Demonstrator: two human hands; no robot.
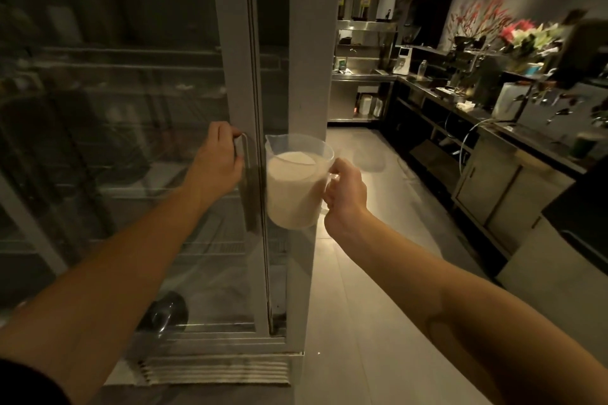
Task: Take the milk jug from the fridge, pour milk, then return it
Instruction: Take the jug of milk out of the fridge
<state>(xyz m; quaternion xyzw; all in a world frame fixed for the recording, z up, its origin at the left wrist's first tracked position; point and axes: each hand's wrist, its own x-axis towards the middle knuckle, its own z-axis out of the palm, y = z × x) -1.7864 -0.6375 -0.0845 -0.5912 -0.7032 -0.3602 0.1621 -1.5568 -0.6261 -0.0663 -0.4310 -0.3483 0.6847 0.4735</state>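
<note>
My right hand [345, 191] grips the milk jug [294, 194] (fairly full) just outside the fridge door [230, 43]; my left hand [218, 159] clasps the door handle [247, 197]. Poured already or not, I cannot tell.

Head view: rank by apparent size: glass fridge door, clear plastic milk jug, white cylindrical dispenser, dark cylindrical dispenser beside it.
1. glass fridge door
2. clear plastic milk jug, near the camera
3. white cylindrical dispenser and dark cylindrical dispenser: alike, both far away, unranked
</note>
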